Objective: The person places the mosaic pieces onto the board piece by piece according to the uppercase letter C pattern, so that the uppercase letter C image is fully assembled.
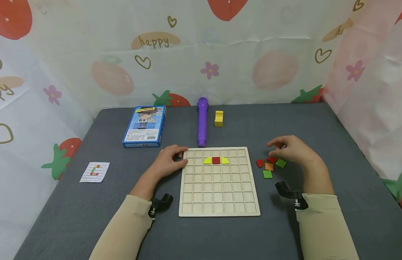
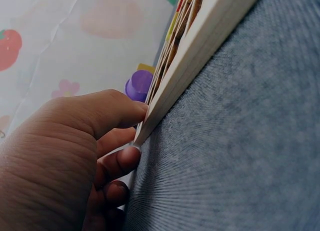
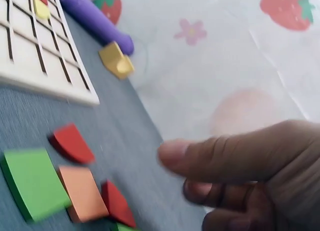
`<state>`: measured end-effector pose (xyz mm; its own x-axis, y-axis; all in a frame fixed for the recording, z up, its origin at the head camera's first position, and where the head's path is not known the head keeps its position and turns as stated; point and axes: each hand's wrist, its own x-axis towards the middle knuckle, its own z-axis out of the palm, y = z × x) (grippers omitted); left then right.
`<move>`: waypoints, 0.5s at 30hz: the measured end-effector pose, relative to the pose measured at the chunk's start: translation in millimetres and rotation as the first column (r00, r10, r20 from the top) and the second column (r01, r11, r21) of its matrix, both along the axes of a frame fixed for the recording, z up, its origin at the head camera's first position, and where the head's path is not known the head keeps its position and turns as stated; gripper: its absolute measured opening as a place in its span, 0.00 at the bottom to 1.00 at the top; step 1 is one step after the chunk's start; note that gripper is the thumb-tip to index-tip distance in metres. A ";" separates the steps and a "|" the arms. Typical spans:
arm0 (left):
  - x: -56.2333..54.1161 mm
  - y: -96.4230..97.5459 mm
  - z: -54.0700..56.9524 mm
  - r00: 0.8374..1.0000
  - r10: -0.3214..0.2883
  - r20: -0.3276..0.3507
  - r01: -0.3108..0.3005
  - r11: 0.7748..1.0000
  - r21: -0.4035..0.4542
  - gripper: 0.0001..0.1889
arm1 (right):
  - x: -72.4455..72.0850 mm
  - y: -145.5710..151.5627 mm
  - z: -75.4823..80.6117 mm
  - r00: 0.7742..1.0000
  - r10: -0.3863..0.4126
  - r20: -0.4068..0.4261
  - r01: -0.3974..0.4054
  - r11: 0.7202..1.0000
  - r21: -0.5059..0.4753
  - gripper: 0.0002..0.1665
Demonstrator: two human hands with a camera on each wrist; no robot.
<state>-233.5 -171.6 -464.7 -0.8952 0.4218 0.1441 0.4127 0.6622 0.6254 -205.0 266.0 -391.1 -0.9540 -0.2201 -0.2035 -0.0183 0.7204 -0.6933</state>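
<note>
With thumb and forefinger of the left hand (image 1: 168, 161), pinches the far-left corner of a pale wooden board with a raised square grid (image 1: 217, 196), with the other fingers loosely bent below. With the right hand (image 1: 293, 150), hovers over a small cluster of loose tiles to the right of the board, thumb forward and fingers loosely curled, with nothing visible between them. Under that hand, near the board's right edge: a red quarter-round tile (image 1: 260, 163), an orange square tile (image 1: 269, 166) in the middle of the group, a bright green square tile (image 1: 267, 174) on the near side, a second red tile (image 1: 272, 159) of unclear outline, and a second green tile (image 1: 280, 163) at the far right. On the board, in the second row from the far edge, side by side: a yellow quarter-round tile (image 1: 207, 161), a red square tile (image 1: 216, 160) and another yellow quarter-round tile (image 1: 225, 161), with curved sides outward. Beneath everything, a grey cloth-covered worktop (image 1: 220, 238). Right behind the board, a purple cylindrical tube (image 1: 202, 122); cannot tell whether touching. To the right of the tube, a small yellow block (image 1: 218, 118); to its left, a blue printed box (image 1: 144, 126). At the far left, a white gridded card with a small coloured figure (image 1: 94, 172).
</note>
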 end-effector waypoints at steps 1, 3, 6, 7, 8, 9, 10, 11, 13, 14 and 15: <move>0.1 -0.2 0.0 1.000 0.000 0.000 0.000 1.000 0.001 0.22 | 0.2 3.6 -1.6 1.000 -0.001 0.019 0.001 1.000 -0.003 0.24; 0.4 -0.4 0.2 1.000 0.001 0.004 -0.001 1.000 0.004 0.22 | 0.7 10.9 -4.6 0.998 -0.001 0.055 0.001 1.000 0.003 0.25; 0.3 -0.7 0.2 1.000 0.003 0.003 -0.003 1.000 0.001 0.22 | 1.6 20.9 -8.2 0.995 -0.008 0.103 0.005 1.000 0.030 0.26; 0.3 -0.7 0.3 1.000 0.003 0.006 -0.003 1.000 0.002 0.22 | 1.9 23.5 -9.1 0.993 -0.010 0.116 0.005 0.999 0.043 0.26; 0.3 -0.7 0.5 1.000 0.004 0.007 -0.004 1.000 0.000 0.22 | 1.9 25.8 -9.9 0.992 -0.011 0.129 0.004 0.998 0.056 0.25; 0.1 -0.7 0.4 1.000 0.004 0.007 -0.004 1.000 -0.003 0.22 | 1.7 27.9 -10.9 0.990 -0.007 0.139 -0.002 0.998 0.067 0.24; -0.1 -0.5 0.4 1.000 0.005 0.008 -0.005 1.000 -0.005 0.22 | 1.9 29.1 -11.3 0.988 -0.007 0.155 -0.005 0.997 0.074 0.22; -0.2 -0.4 0.2 1.000 0.005 0.010 -0.005 1.000 -0.007 0.22 | 2.0 29.8 -11.8 0.985 -0.007 0.173 -0.007 0.997 0.078 0.21; -0.4 0.0 0.0 1.000 0.006 0.013 -0.006 1.000 -0.013 0.22 | 2.1 30.5 -12.5 0.979 -0.002 0.205 -0.014 0.997 0.077 0.19; -0.6 0.1 -0.6 1.000 0.005 0.009 -0.005 1.000 -0.017 0.22 | 2.4 30.1 -12.6 0.976 -0.004 0.220 -0.013 0.997 0.076 0.18; -0.8 0.3 -0.7 1.000 0.004 0.007 -0.004 1.000 -0.017 0.22 | 2.6 29.9 -12.9 0.972 -0.009 0.233 -0.009 0.997 0.075 0.17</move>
<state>-234.3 -171.3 -465.5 -0.8980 0.4204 0.1302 0.4053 0.6748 0.6167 -202.4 295.9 -404.0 -0.8781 -0.1961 -0.4364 0.1374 0.7704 -0.6226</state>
